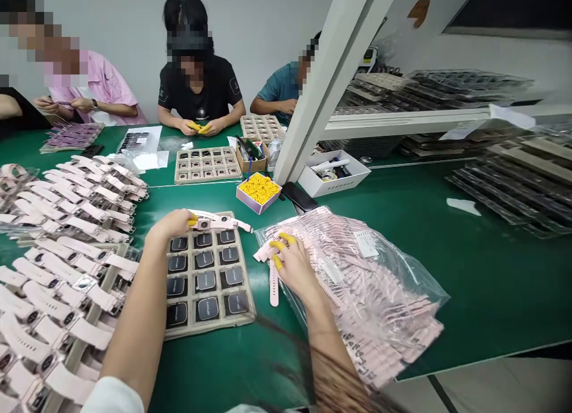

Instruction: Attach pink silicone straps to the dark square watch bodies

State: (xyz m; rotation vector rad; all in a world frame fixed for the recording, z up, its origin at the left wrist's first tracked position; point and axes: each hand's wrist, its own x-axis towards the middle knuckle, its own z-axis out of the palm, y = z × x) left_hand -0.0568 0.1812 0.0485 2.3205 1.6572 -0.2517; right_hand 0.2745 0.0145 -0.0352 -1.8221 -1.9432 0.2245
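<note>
My left hand (175, 224) is closed at the far edge of the watch tray (210, 329), its fingers partly hidden. It grips a watch with pink straps (214, 224) lying across the back row. Dark square watch faces (205, 258) fill the nearer compartments. My right hand (292, 265), with yellow finger cots, reaches to the mouth of a clear bag (402, 282) full of pink straps. Its fingers and thumb close around a pink watch strap (263, 251). Another strap (274, 285) hangs down just below that hand.
Rows of pink-strapped watches (67, 270) cover the left side. Ahead are a box of yellow finger cots (259, 189), a second tray (208, 164), a white box (334, 173) and a pale post (326, 79). Dark trays (518, 180) are stacked at right. Several people sit opposite.
</note>
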